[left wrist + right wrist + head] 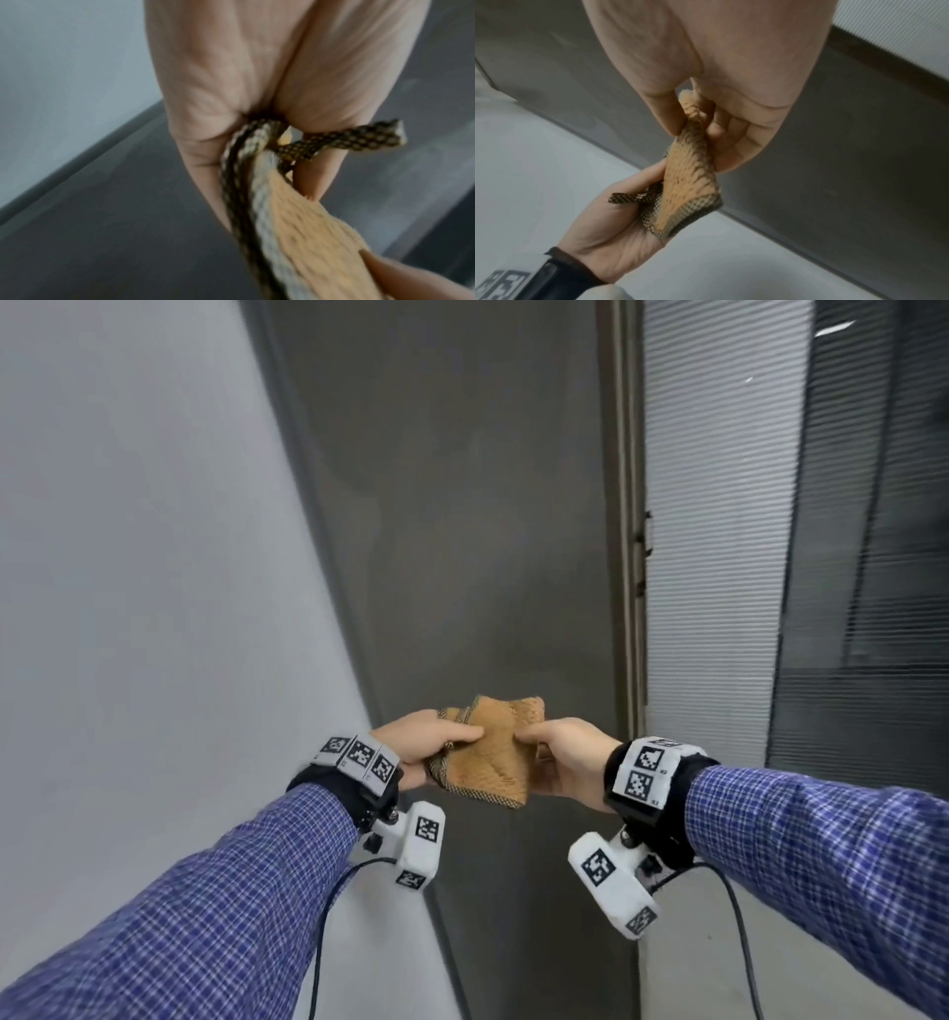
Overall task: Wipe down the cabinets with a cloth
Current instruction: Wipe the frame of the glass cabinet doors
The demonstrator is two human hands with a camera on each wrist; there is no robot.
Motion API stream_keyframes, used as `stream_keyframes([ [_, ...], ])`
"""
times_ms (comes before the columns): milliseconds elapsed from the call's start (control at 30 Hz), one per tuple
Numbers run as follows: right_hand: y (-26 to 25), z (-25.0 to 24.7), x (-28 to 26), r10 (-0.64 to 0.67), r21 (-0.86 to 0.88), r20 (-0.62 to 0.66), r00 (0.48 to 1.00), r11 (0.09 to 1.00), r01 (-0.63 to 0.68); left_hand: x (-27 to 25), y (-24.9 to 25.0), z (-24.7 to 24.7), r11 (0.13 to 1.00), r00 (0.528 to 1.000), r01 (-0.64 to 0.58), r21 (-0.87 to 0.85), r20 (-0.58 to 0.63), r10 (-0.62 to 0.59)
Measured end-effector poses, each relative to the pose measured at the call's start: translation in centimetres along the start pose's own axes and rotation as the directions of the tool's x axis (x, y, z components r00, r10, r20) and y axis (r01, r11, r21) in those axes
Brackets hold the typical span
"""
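Note:
An orange waffle-weave cloth (pixel 490 752) with a dark checked border is held between both hands in front of a tall dark grey cabinet panel (pixel 462 505). My left hand (pixel 426 752) grips its left side, thumb on top and fingers curled underneath. My right hand (pixel 560 757) pinches its right side between thumb and fingers. In the left wrist view the cloth (pixel 303 223) bunches out of the left hand (pixel 231 101), border folded. In the right wrist view the right hand (pixel 718 81) pinches the cloth (pixel 690 182) at the top while the left hand (pixel 618 223) holds its lower end.
A light grey wall or panel (pixel 144 557) fills the left side. Right of the dark panel runs a frame with a hinge (pixel 643 541), then a ribbed white surface (pixel 719 531) and dark glass with blinds (pixel 873 557). Cables hang from both wrist cameras.

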State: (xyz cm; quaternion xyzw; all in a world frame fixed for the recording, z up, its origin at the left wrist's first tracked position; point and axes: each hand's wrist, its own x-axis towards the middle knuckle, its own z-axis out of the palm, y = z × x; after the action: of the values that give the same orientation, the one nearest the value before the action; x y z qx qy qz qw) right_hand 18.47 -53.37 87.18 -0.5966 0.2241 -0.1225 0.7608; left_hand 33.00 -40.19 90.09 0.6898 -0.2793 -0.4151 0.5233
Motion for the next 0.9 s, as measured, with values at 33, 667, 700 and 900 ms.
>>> stream_keyframes([
  [33, -0.6, -0.6, -0.7, -0.035, -0.016, -0.024, 0.999, 0.999, 0.035, -0.2, 0.8, 0.6, 0.999, 1.000, -0.014, 0.045, -0.008, 0.014],
  [667, -21.3, -22.2, -2.4, -0.405, 0.160, -0.005, 0.914, 0.902, 0.401, -0.3, 26.5, 13.5, 0.625, 0.345, -0.408, 0.665, -0.521, 0.781],
  [700, -22.6, -23.4, -1.8, -0.416, 0.123, -0.005, 0.910, 0.902, 0.413, -0.1, 28.0, 14.1, 0.598, 0.283, -0.356, 0.718, -0.527, 0.802],
  [900, -29.1, -25.7, 2.6, -0.588, -0.019, 0.098, 0.803, 0.806, 0.592, 1.9, 32.7, 16.6, 0.447, 0.192, -0.135, 0.885, -0.419, 0.888],
])
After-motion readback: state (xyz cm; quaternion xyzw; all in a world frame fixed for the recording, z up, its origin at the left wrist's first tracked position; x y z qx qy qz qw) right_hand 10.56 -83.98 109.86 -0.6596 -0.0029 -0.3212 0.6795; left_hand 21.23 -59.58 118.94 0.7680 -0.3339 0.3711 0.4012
